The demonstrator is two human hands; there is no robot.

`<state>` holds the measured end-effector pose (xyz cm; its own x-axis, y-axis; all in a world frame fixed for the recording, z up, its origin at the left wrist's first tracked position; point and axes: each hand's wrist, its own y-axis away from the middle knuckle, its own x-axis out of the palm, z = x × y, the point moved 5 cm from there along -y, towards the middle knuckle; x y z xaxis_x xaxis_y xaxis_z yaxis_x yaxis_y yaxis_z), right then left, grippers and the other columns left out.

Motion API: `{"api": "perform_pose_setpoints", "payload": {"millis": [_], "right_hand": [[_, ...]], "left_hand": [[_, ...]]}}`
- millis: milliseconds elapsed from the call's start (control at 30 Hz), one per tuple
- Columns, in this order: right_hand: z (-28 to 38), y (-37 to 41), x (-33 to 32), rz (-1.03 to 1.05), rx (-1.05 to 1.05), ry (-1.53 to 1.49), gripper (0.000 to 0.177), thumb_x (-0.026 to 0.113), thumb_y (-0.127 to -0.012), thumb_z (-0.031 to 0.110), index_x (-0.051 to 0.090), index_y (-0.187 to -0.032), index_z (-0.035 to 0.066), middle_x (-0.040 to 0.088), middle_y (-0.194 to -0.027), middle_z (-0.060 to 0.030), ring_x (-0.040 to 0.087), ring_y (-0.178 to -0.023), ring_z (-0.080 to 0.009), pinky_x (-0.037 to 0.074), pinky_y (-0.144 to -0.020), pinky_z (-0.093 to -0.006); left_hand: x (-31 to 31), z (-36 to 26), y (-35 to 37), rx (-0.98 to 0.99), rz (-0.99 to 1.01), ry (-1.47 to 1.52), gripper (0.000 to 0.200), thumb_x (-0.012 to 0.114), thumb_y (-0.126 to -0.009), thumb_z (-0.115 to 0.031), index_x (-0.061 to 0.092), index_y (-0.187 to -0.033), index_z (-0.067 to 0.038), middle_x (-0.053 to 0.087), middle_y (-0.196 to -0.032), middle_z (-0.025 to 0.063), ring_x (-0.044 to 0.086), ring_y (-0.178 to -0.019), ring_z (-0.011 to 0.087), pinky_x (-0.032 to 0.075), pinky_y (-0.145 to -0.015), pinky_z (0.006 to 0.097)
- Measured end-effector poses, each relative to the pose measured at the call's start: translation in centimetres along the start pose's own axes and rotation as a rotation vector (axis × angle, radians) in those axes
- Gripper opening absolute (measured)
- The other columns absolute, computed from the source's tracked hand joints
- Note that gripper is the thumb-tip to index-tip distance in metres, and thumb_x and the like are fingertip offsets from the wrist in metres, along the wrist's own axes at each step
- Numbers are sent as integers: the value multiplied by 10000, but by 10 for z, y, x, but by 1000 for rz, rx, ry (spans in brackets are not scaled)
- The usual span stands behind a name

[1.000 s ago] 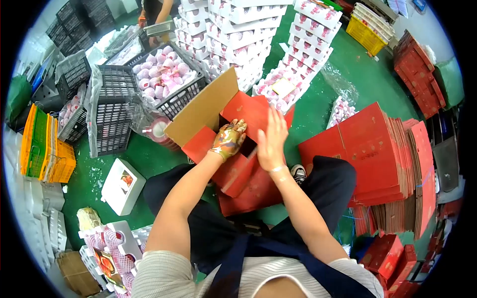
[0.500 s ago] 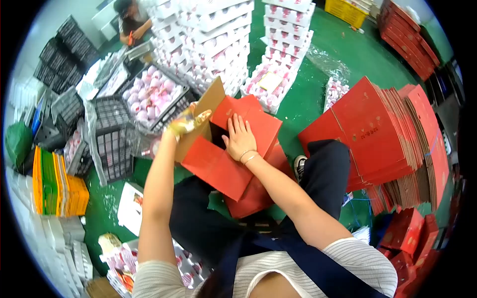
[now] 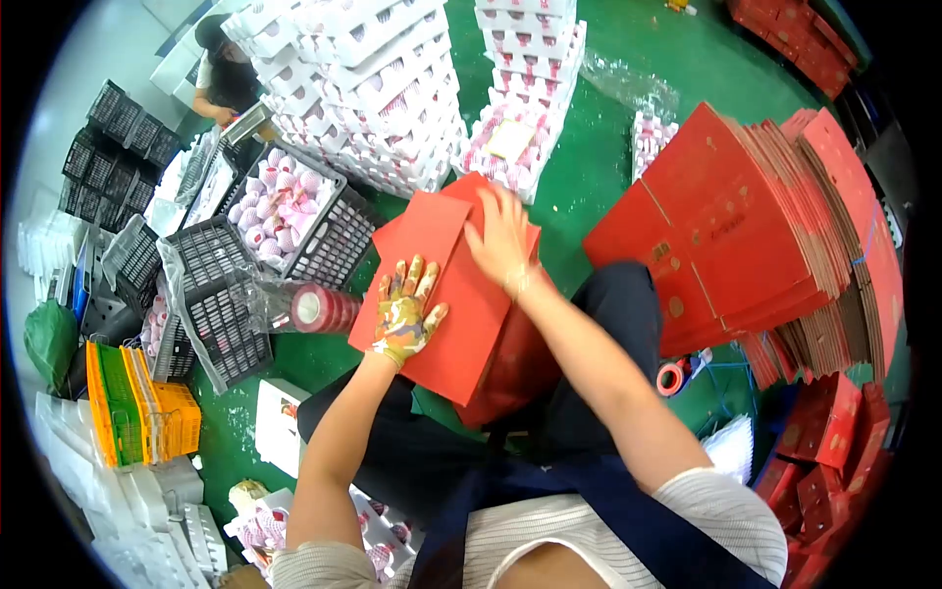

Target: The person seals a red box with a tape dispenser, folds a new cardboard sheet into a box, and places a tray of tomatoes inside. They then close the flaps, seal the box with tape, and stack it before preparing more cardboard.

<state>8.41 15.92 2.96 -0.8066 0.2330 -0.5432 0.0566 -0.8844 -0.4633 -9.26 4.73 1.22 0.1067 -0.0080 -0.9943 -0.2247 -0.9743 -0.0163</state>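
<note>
Between my knees sits a red cardboard box (image 3: 461, 319), its flaps folded down over the top. My left hand (image 3: 404, 312), in a yellow and brown patterned glove, lies flat with fingers spread on one flap. Bare and wearing a bracelet, my right hand (image 3: 502, 239) rests with outstretched fingers near the far right edge of the flaps. Below this box, another red surface shows close to my legs. Just left of the box lies a group of red tape rolls (image 3: 324, 309).
At the left, a black crate (image 3: 334, 231) holds net-wrapped fruit. White trays of fruit (image 3: 378, 88) are stacked high ahead, near a person (image 3: 224, 74). Flattened red cartons (image 3: 726, 236) lean at my right. A tape dispenser (image 3: 677, 377) lies by my right knee. Yellow crates (image 3: 147, 402) stand left.
The raised flaps have been folded down, covering the dark opening. My left hand has come down onto the flap, and my right hand has shifted toward the far right edge. The view has shifted.
</note>
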Motion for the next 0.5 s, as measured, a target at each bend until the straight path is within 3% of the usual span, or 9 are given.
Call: {"api": "perform_pose_setpoints", "payload": {"millis": [33, 67, 133, 167, 233, 333, 500], "right_hand": [[-9, -16, 6, 40, -89, 76, 479, 648, -860, 276, 531, -1253, 29, 499, -1291, -185, 428, -1226, -375, 331, -1026, -527], [-24, -29, 22, 293, 34, 99, 441, 643, -875, 349, 576, -1171, 30, 548, -1204, -185, 489, -1162, -349, 387, -978, -490], [-31, -30, 28, 422, 102, 223, 392, 639, -886, 377, 603, -1053, 24, 574, -1080, -170, 534, -1068, -328, 441, -896, -443], [-30, -20, 23, 422, 114, 220, 392, 639, -886, 377, 603, -1053, 24, 574, -1080, -170, 534, -1068, -328, 441, -896, -443], [-27, 10, -10, 214, 33, 249, 366, 635, -891, 379, 597, -965, 22, 557, -991, -167, 536, -993, -328, 457, -818, -425], [-29, 56, -55, 72, 112, 275, 338, 643, -890, 353, 574, -929, 25, 541, -944, -159, 524, -929, -335, 439, -780, -437], [-29, 75, -85, 25, 177, 320, 313, 657, -881, 319, 552, -932, 29, 532, -934, -154, 518, -908, -331, 423, -778, -434]], "left_hand": [[0, -1, 3, 5, 2, -26, 681, 504, -943, -464, 301, -1524, -173, 249, -1584, 136, 216, -1456, 364, 120, -1179, 500], [-4, -2, 2, -2, 1, 18, 642, 503, -955, -422, 321, -1516, -168, 270, -1576, 133, 234, -1449, 362, 137, -1177, 499], [-7, 3, 2, -6, -33, 84, 596, 507, -959, -377, 357, -1502, -182, 295, -1565, 125, 255, -1441, 359, 158, -1173, 498], [-7, 3, 7, 0, -22, 82, 596, 507, -959, -377, 357, -1502, -182, 295, -1565, 125, 255, -1441, 359, 158, -1173, 498], [-5, -7, 18, 61, -56, 91, 560, 513, -957, -347, 392, -1484, -201, 321, -1553, 116, 280, -1430, 353, 178, -1168, 495], [-10, -26, 26, 131, -46, 64, 547, 504, -959, -356, 402, -1477, -216, 324, -1551, 113, 276, -1432, 350, 166, -1173, 495], [-8, -43, 13, 144, 83, 51, 561, 483, -965, -387, 384, -1486, -202, 287, -1563, 130, 238, -1444, 354, 153, -1173, 502]]}}
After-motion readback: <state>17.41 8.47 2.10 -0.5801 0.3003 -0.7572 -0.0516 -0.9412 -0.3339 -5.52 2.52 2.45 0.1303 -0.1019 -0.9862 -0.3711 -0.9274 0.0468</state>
